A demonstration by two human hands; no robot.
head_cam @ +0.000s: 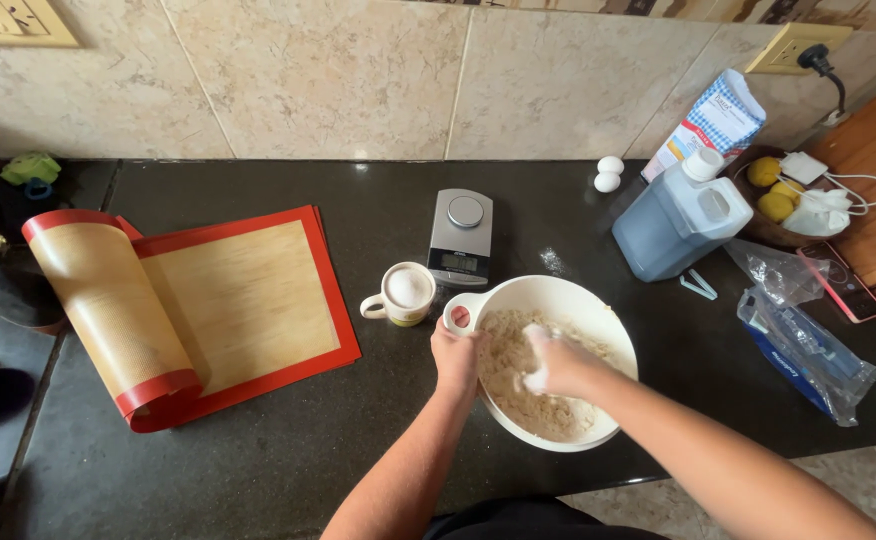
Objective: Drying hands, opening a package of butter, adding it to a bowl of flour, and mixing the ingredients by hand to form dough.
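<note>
A white mixing bowl (598, 310) with a handle stands on the dark counter and holds crumbly, floury dough (518, 385). My left hand (455, 362) grips the bowl's left rim just below the handle. My right hand (556, 364) is down inside the bowl, its fingers curled in the dough and dusted with flour. A white mug (398, 294) filled with a white powder sits just left of the bowl.
A small digital scale (460, 237) stands behind the bowl. A red-edged silicone baking mat (228, 300), partly rolled, lies at left. Two eggs (609, 173), a flour bag (715, 118), a plastic jug (680, 215), a fruit bowl (776, 200), a phone (840, 283) and plastic bags (803, 345) crowd the right.
</note>
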